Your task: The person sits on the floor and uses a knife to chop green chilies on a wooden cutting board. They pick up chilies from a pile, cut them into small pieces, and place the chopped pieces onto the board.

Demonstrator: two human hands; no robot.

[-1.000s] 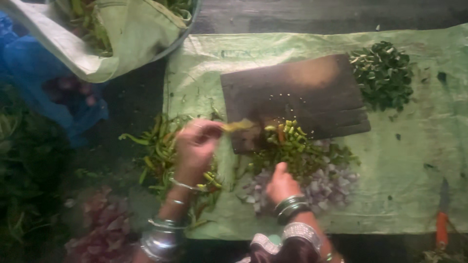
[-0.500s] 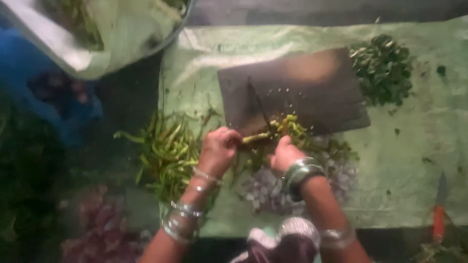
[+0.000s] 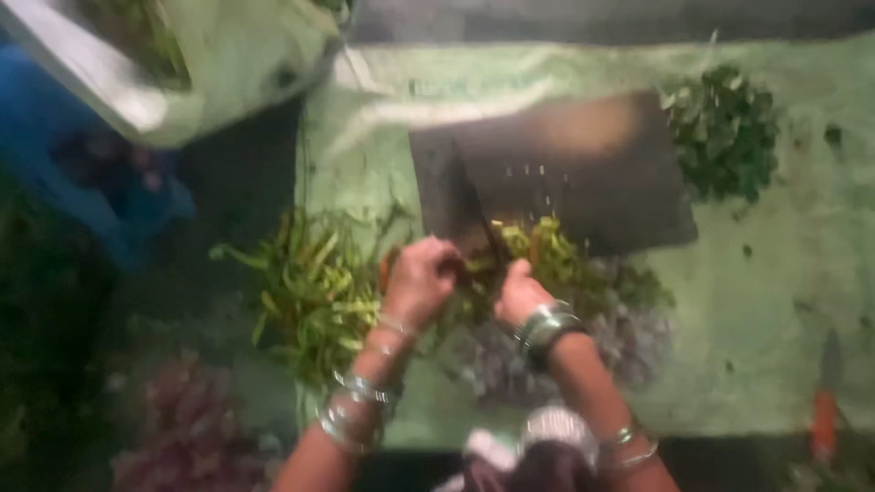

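**Ana:** At the near edge of the cutting board (image 3: 583, 173), what are you seeing?

**Me:** From my screen, both hands meet there. My view shows the left hand (image 3: 421, 281) curled around a slim green chilli (image 3: 474, 266), pinching it at the board's front edge. The right hand (image 3: 521, 293) is clenched around a knife handle; the dark knife (image 3: 476, 208) angles up and away across the board, its edge coming down by the chilli.

**Ana:** How does the chilli look?

**Me:** Long, thin and green. The picture is blurred, so I can't tell if it is cut through. Just right of it, a loose heap of chopped green pieces (image 3: 556, 255) lies across the board's front edge and spills onto the green cloth (image 3: 784, 301).

**Ana:** And around the hands?

**Me:** Left of the left hand there's a pile of whole green chillies (image 3: 314, 292), lying partly on the cloth and partly off it. Below the right wrist I see a mound of pale purplish chopped onion (image 3: 629, 342). Both wrists carry metal bangles (image 3: 545, 326).

**Ana:** Anything farther out?

**Me:** A heap of dark leafy greens (image 3: 725, 132) sits beside the board's far right corner. A second knife with an orange handle (image 3: 825, 410) lies well apart, near the cloth's right edge. A pale sack (image 3: 210, 64) sits at the upper left, with a blue bag (image 3: 64, 155) beneath it.
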